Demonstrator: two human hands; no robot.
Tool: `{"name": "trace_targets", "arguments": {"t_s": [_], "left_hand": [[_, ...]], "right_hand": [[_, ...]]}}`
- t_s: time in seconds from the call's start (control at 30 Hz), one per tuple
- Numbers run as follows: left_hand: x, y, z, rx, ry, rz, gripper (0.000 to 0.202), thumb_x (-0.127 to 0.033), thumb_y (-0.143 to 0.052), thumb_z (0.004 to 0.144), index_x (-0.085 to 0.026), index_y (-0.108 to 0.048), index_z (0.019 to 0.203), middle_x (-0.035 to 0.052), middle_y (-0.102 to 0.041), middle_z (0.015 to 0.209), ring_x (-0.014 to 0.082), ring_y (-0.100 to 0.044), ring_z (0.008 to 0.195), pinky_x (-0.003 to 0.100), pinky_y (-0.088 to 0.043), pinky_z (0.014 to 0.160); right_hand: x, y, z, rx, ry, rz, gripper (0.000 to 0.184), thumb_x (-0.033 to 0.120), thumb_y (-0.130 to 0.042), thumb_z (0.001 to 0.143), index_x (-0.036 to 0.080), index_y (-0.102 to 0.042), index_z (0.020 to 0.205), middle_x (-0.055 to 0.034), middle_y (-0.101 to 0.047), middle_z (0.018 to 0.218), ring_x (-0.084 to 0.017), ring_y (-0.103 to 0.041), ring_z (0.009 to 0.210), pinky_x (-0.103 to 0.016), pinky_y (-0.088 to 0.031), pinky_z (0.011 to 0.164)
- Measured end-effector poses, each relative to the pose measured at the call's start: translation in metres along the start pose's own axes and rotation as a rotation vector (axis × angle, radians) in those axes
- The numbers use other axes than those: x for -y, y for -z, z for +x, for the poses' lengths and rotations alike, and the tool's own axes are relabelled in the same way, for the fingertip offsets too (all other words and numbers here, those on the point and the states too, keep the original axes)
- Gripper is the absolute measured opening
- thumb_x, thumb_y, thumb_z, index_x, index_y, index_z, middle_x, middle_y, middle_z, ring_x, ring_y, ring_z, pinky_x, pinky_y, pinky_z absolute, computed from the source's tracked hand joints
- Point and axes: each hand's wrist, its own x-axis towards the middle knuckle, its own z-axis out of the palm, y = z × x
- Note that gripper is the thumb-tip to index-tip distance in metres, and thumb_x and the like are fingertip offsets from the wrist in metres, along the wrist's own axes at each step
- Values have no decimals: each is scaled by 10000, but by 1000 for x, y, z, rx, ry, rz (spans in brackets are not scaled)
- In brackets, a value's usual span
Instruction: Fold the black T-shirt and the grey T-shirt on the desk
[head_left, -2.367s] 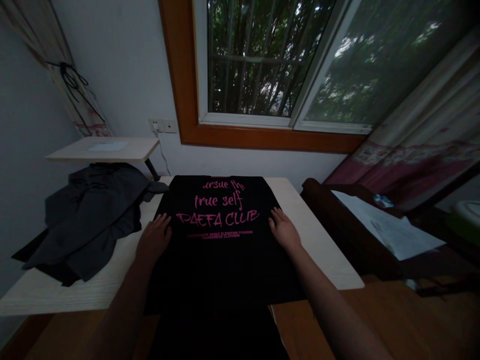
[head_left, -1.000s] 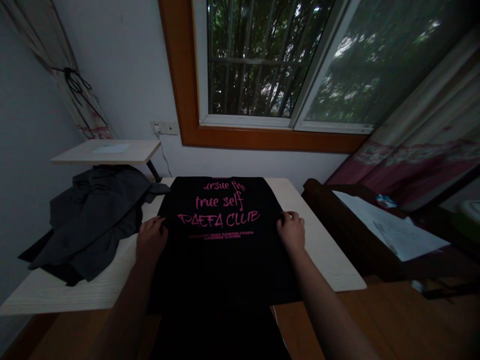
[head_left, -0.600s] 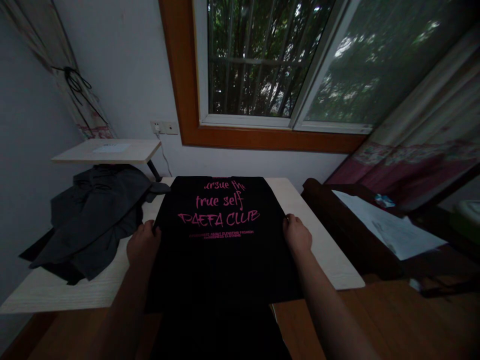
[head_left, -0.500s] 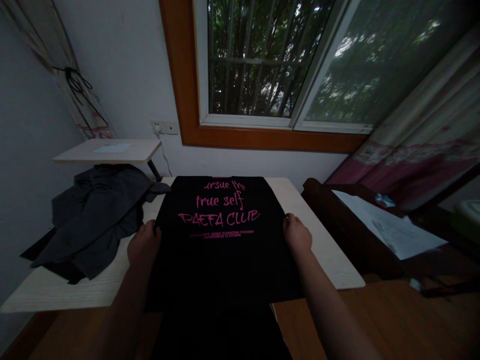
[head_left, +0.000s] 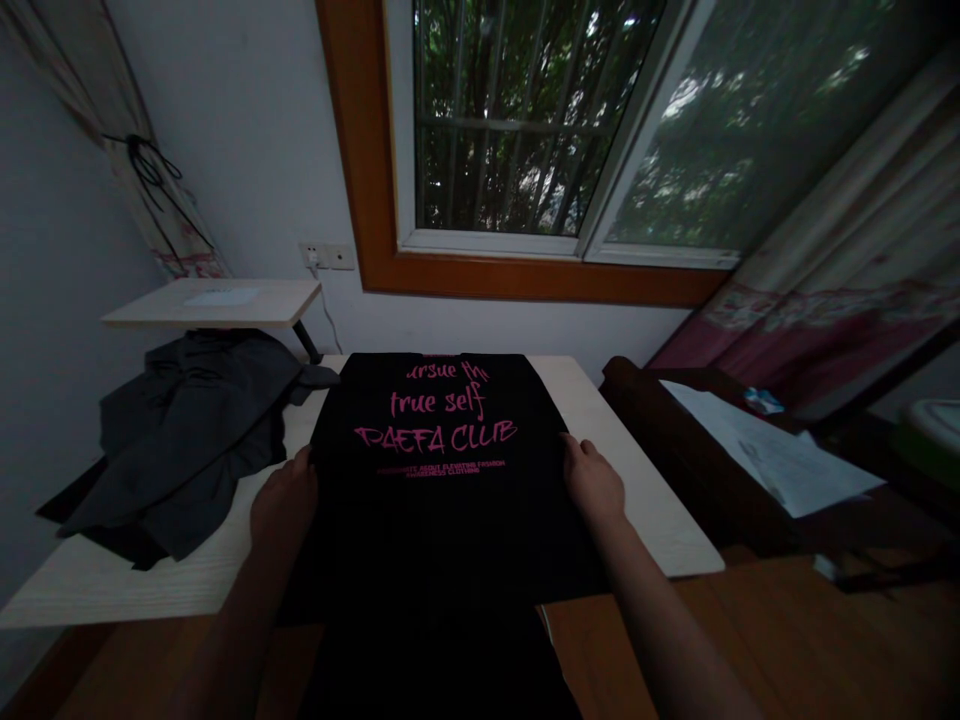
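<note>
Dim room [head_left: 240, 120], daylight through a window [head_left: 540, 110], pale bench [head_left: 630, 440] up near the wall [head_left: 480, 327]. Far left: curtain [head_left: 146, 180] tied back with black cord [head_left: 150, 165], then a heap of grey clothing [head_left: 195, 430] on the bench, partly under a little raised shelf [head_left: 285, 303]. Next, left hand [head_left: 283, 500], fingers curled in, nearly closed, apparently pinching the left edge of the black shirt [head_left: 435, 530]. Spread out mid-bench, that one, pink lettering [head_left: 436, 436] facing up, lower end hard to tell from the dark clothing [head_left: 442, 670] below. Then right hand [head_left: 594, 482], thumb and fingers together on the right edge, pretty much mirroring the left. Farther right, off the bench: paper [head_left: 757, 440] on dark brown furniture [head_left: 652, 430].

Possible trouble, imo: skewed or bunched fabric from uneven pulling, or sliding off the near edge from too much tug. Might also snag the grey heap, with the left hand so near.

Compared with 2.4 s ago: no more flat palms on top, now out at the edges and gripping. Lettering basically in the same spot.
</note>
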Motion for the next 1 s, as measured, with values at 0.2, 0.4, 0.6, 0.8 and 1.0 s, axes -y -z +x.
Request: {"name": "trace_targets", "arguments": {"t_s": [0.2, 0.4, 0.6, 0.8, 1.0], "left_hand": [[9, -2, -10, 59, -54, -34, 439, -259, -314, 1015, -207, -582, 1359, 104, -730, 1160, 223, -712, 947, 317, -535, 807], [13, 11, -18, 153, -40, -8, 475, -263, -329, 1020, -252, -522, 1455, 95, -713, 1230, 200, -710, 928, 297, -544, 760], [25, 19, -34, 196, -185, 34, 550, -134, -319, 973, -229, -499, 1485, 98, -683, 1307, 208, -686, 1072, 302, -549, 837], [37, 22, -58, 311, -99, -7, 590, -152, -352, 951, -274, -451, 1520, 83, -602, 1444, 208, -718, 982, 325, -564, 779], [42, 24, -68, 433, 27, -69, 514, -344, -340, 1010, -327, -427, 1517, 71, -683, 1335, 225, -743, 898, 326, -545, 702]], "right_hand": [[-5, 3, -3, 123, -9, -21, 467, 261, -326, 1039, 289, -496, 1474, -122, -684, 1110, -217, -715, 764, -303, -501, 629], [-16, 6, -10, 163, 43, -62, 508, 236, -312, 1035, 303, -437, 1524, -113, -713, 1092, -238, -729, 764, -323, -511, 648], [-27, 11, -24, 235, 66, -74, 546, 199, -341, 1020, 310, -385, 1553, -107, -731, 1062, -237, -734, 789, -308, -501, 663], [-41, 17, -47, 291, 97, -46, 623, 153, -372, 987, 295, -293, 1588, -106, -732, 1078, -232, -739, 816, -295, -486, 660], [-50, 15, -60, 314, 84, -11, 589, 211, -340, 1022, 310, -253, 1596, -94, -739, 1084, -240, -736, 843, -314, -489, 680]]}}
